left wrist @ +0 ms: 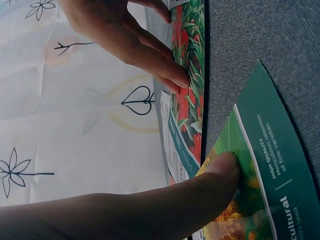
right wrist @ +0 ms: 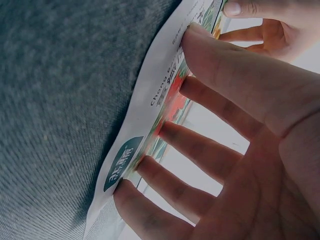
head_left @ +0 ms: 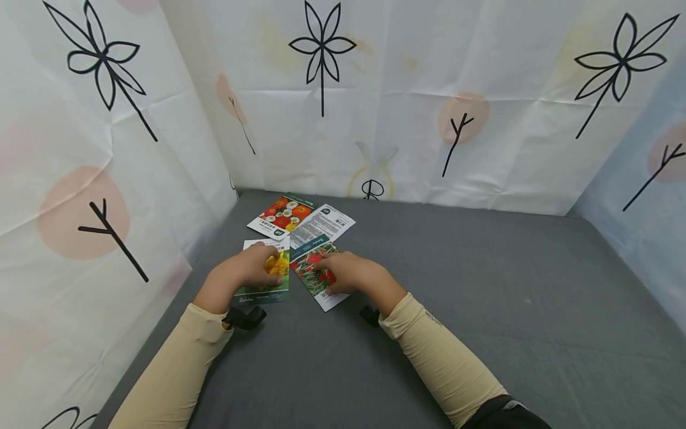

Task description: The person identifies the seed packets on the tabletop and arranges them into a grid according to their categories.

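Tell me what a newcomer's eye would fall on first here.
Left of center on the gray tabletop, probably the yellow-flower seed packet under the left hand and the red-flower seed packet under the right hand. Then perhaps the middle black flower drawing, high on the white backdrop.

Behind the table's [head_left: 482,286] far edge we see a creased white sheet [head_left: 407,65]. We find a second patterned white sheet [head_left: 155,196] along the left edge and a bluish one [head_left: 664,268] past the right edge. We make out dark outlined flowers [head_left: 321,46], bare twigs [head_left: 457,134] over peach discs [head_left: 479,116], and a small leaf outline [left wrist: 137,100] near the far edge.
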The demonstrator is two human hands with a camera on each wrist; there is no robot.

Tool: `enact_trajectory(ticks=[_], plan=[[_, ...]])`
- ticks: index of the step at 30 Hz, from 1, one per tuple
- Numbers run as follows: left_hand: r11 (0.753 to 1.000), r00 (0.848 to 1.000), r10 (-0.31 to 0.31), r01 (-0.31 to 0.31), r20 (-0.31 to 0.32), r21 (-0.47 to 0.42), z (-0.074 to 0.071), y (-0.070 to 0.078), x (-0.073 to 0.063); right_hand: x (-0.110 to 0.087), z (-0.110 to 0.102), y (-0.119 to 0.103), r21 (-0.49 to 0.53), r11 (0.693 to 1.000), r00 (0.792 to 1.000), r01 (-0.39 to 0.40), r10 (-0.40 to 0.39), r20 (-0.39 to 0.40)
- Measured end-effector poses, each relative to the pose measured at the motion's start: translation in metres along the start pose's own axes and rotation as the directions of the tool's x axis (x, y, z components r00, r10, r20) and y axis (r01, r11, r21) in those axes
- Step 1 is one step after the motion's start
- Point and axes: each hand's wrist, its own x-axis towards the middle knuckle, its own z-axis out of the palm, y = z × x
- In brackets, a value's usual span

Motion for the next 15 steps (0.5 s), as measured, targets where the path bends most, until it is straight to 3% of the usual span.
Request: enact_trajectory(ticks=[15], plan=[[1.000, 1.000, -0.006, 0.006, 0.007, -0.001, -0.0009, 0.0012, -0.0004, -0.0028, -0.0007, -0.0013, -0.012, 1.000, 1.000, -0.017, 0.017, -0.007]])
